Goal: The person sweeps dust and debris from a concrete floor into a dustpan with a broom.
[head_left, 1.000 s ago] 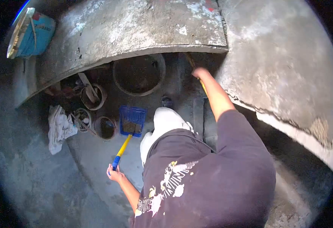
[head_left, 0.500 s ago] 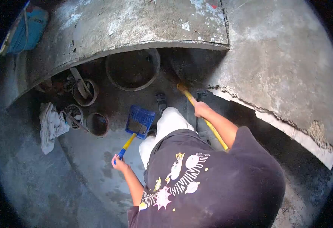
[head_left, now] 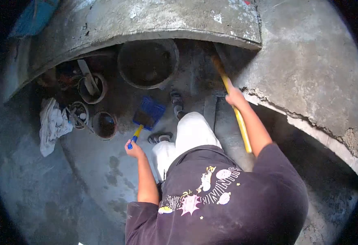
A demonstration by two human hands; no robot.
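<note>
My left hand (head_left: 135, 149) is closed around the blue grip of a long-handled dustpan (head_left: 152, 109). The pan is blue with a yellow-and-blue handle, and it rests low by my feet with some dark dirt in it. My right hand (head_left: 235, 98) is wrapped round the yellow handle of a broom (head_left: 241, 126), which slants forward beneath the concrete slab. The broom's far end is lost in the shadow there, so its bristles cannot be made out.
A curved concrete slab (head_left: 166, 20) overhangs the floor ahead. Under it stand a large round tub (head_left: 147, 85) and a bucket (head_left: 104, 96) holding boards. Smaller buckets and a white cloth (head_left: 51, 128) are at the left. A broken slab edge (head_left: 309, 124) runs along the right.
My right hand has moved forward and right, pushing the broom deeper under the slab. The dustpan has shifted slightly forward and tilted, and my left hand has moved forward with it.
</note>
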